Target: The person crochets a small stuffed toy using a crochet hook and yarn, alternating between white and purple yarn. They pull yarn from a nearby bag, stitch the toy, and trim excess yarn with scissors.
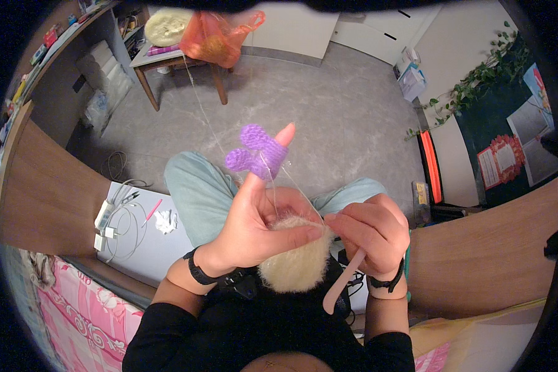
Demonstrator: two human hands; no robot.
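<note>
My left hand [251,232] pinches the edge of a fuzzy cream crocheted piece [297,265], its thumb lying across the top. A purple knitted finger sleeve with two rounded lobes [265,153] wraps my left index finger, whose tip sticks out. Thin pale yarn [200,104] runs from the stool across this sleeve and down to the cream piece. My right hand [372,232] grips a pink-handled crochet hook [344,283], its handle slanting down to the left. The hook's tip is hidden by my fingers at the piece's edge.
Ahead stands a wooden-legged stool [142,60] with a cream yarn ball [167,28] and an orange plastic bag [218,39]. Left, a white surface [167,251] bears a power strip [104,214], cables, a pink pen [153,211] and crumpled tissue [166,222]. Wooden panels flank me.
</note>
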